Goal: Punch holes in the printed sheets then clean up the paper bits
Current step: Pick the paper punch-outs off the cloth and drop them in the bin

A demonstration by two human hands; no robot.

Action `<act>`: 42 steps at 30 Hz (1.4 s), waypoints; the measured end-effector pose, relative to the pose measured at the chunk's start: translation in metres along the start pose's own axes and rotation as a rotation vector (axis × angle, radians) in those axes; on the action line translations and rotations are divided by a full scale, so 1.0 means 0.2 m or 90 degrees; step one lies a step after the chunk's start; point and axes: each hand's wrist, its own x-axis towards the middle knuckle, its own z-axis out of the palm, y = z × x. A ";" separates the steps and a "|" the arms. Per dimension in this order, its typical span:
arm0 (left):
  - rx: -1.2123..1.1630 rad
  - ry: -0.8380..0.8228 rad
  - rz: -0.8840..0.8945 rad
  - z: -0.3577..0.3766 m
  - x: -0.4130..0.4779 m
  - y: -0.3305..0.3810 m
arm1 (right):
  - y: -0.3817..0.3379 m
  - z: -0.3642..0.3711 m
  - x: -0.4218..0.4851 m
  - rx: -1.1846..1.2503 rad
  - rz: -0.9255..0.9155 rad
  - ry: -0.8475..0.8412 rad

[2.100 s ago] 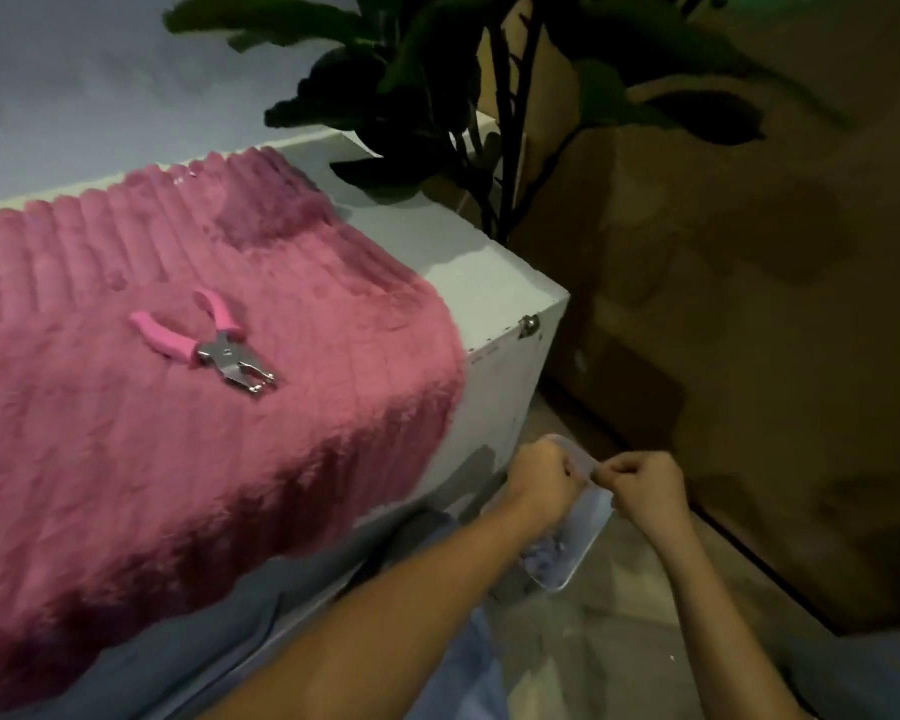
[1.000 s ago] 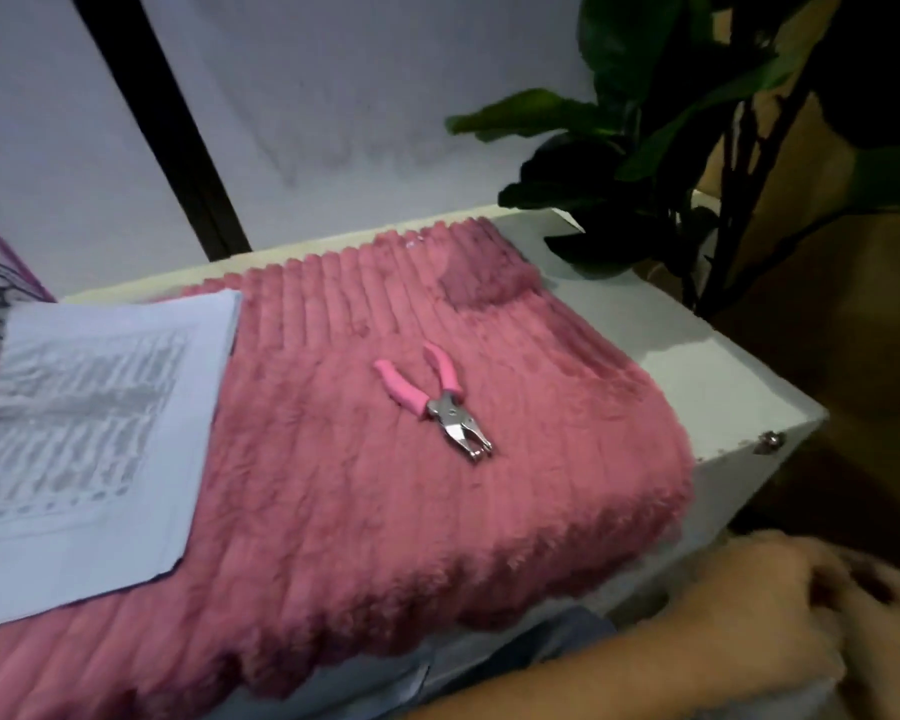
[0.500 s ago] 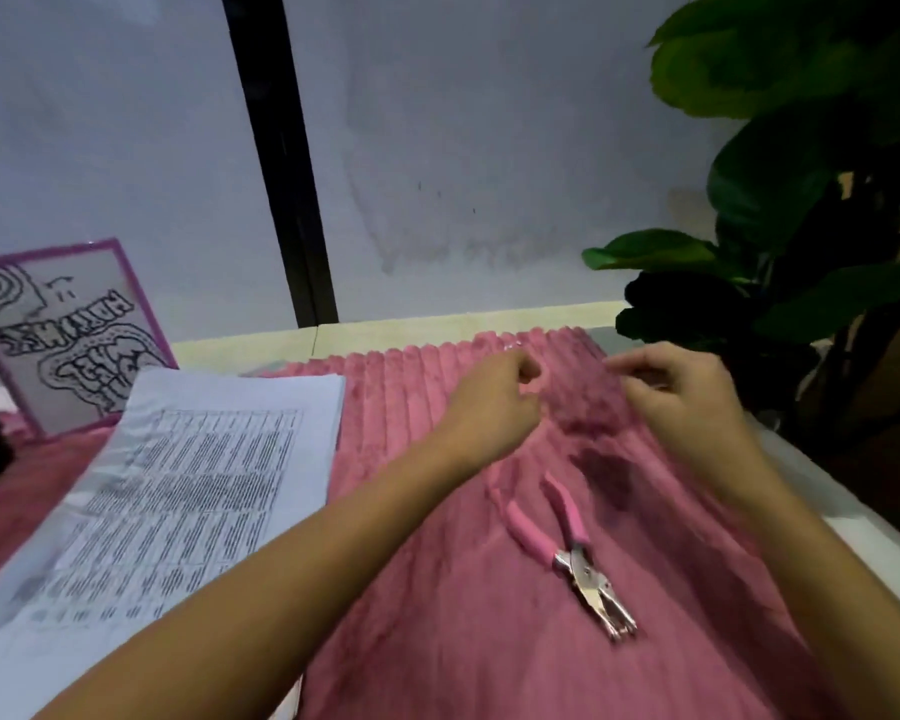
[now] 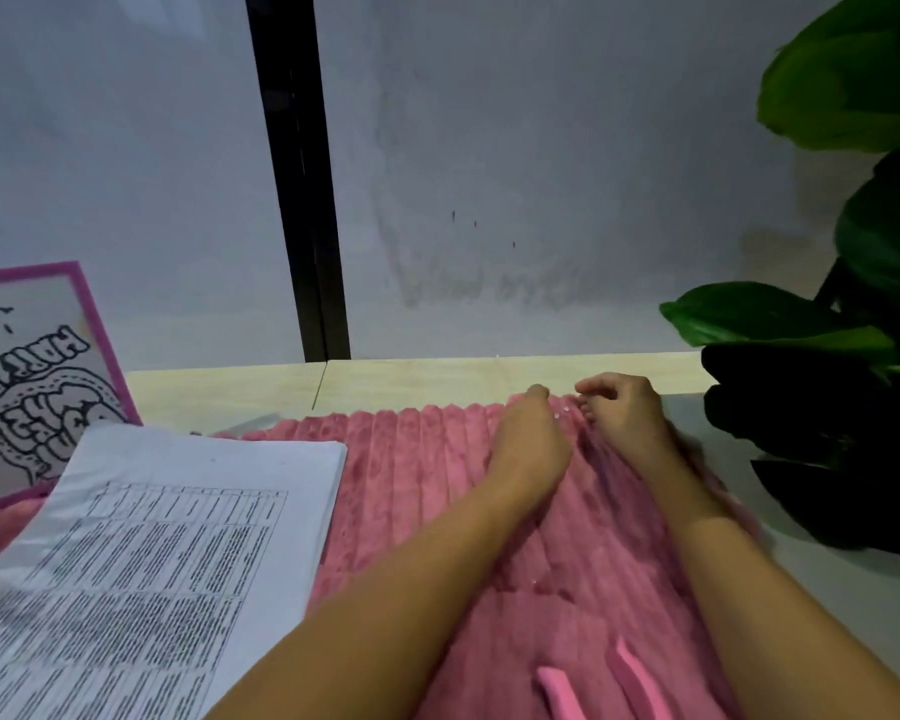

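Spread over the white bench (image 4: pixel 822 589): a pink ribbed plush mat (image 4: pixel 417 459). Overlapping its left side, the stack of printed sheets (image 4: pixel 178 537). At the mat's far edge, left hand (image 4: pixel 531 439) and right hand (image 4: pixel 624 413) close together, fingers curled down into the pile (pinching anything or not: cannot tell). At the bottom edge, the pink hole punch (image 4: pixel 640 683), handles only. Between the hands, tiny white paper bits (image 4: pixel 557 416).

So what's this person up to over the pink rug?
Someone's left hand and right hand are close together at the far edge of a fluffy pink mat, fingertips among tiny white paper bits, apparently picking them up. The printed sheets lie stacked to the left; the pink-handled hole punch lies nearby, untouched.
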 end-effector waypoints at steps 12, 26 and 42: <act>0.138 0.110 -0.031 0.14 0.16 -0.06 | -0.03 -0.02 -0.02 -0.151 -0.117 -0.050; 0.119 0.019 -0.018 0.03 0.22 -0.08 | -0.01 0.04 -0.01 -0.121 -0.132 0.031; -0.232 0.046 -0.046 -0.51 0.16 -0.18 | -0.06 0.08 0.00 -0.282 -0.172 -0.096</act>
